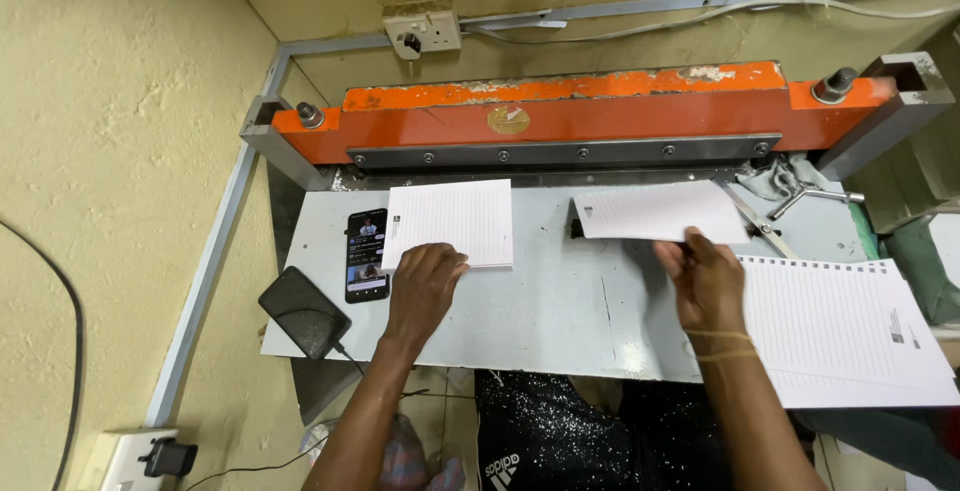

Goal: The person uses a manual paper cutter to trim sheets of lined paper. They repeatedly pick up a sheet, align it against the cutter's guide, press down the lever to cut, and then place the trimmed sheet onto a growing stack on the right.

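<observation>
Two hands square up stacks of lined paper on the bed of an orange paper cutter.

Head view: the left hand (425,281) lies flat, fingers loosely spread, pressing the near edge of the left paper stack (452,221), seemingly to keep the sheets from sliding; it grips nothing. The right hand (703,276) has its fingers curled onto the near edge of the right paper stack (660,213), which lies just under the cutter's orange beam (580,111), edge towards the blade. Both stacks rest on the grey surface (560,301). A phone (367,254) and a dark power bank (304,311) sit to the left, out of the way. Larger lined sheets (850,326) wait at the right.
</observation>
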